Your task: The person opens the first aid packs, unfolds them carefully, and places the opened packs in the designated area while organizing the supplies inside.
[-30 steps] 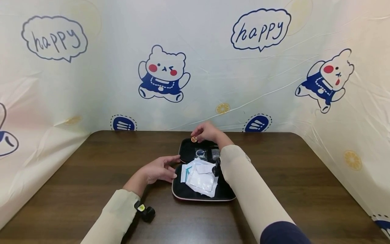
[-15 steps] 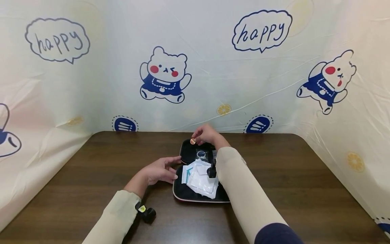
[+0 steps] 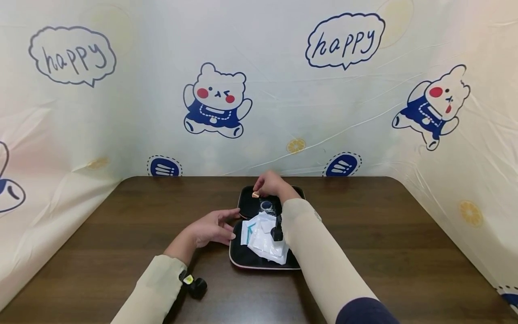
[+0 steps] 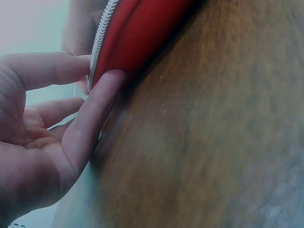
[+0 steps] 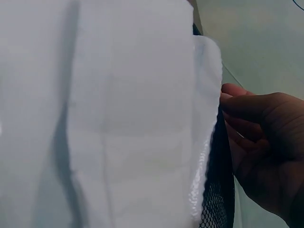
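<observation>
Case [image 3: 247, 260], black inside, lies unfolded on the worktop [image 3: 101, 252], one half near the person and the other farther off. Its far half sits close to the worktop's back edge, with the cloth backdrop [image 3: 275, 54] rising just behind; wide stretches of wood run left and right of the case, and more shows on its near side.

Left hand [image 3: 212, 227], beside the case's left edge, has its fingers extended rather than clenched: the index finger touches the far half and the thumb touches the near half. The left wrist view shows that thumb on the red shell [image 4: 142, 38] and a fingertip at the zip [image 4: 102, 35].

Right hand [image 3: 270, 183] is over the case's far half, its grip pinching a small orange piece [image 3: 255, 195] — what it is, I cannot tell.

White packets [image 3: 267, 243] are piled in the near half of the case, overlapping, one with a teal marking. A round item [image 3: 266, 206] in the far half lies between that pile and the right hand. The right sleeve [image 3: 332, 261] crosses the case's right side and hides part of both halves — and its black wrist camera [image 3: 277, 231] blocks part of the packets. Black mesh [image 5: 218, 190] shows beside a packet in the right wrist view.
</observation>
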{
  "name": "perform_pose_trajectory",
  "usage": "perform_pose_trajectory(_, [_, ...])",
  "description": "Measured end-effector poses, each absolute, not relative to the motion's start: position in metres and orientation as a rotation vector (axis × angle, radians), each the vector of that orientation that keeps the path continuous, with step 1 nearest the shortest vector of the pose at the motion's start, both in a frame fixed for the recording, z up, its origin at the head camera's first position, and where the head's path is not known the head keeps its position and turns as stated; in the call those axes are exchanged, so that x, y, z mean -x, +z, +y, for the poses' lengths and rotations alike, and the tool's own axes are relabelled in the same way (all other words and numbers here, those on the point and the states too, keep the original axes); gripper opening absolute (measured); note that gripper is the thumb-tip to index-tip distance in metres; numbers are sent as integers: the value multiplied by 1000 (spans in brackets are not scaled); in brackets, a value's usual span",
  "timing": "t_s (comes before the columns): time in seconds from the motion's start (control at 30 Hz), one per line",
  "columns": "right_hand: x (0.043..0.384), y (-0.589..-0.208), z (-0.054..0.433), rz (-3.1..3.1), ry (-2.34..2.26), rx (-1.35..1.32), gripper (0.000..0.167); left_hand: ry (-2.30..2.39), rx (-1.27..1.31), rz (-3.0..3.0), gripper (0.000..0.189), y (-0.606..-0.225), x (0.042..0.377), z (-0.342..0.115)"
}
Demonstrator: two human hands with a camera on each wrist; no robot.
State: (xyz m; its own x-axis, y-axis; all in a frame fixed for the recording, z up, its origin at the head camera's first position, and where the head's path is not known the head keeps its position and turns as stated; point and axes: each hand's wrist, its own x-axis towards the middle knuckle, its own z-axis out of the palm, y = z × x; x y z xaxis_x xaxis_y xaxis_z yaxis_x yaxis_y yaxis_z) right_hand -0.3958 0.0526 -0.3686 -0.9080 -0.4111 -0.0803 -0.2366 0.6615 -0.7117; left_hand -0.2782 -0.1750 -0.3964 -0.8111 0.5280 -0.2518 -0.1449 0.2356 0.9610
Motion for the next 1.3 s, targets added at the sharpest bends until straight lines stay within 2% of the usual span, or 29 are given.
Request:
perform_pose_trajectory(0.33, [393, -367, 46, 2662, -910, 596, 10, 1630, -368, 1962, 80, -397, 278, -176])
perform_pose_trajectory(0.83, [392, -360, 49, 2539, -817, 688, 20, 1645, -368, 1933, 81, -398, 279, -175])
perform_pose_trajectory(1.3, [384, -344, 67, 2433, -1006, 713, 28, 1640, -348, 1965, 81, -398, 278, -175])
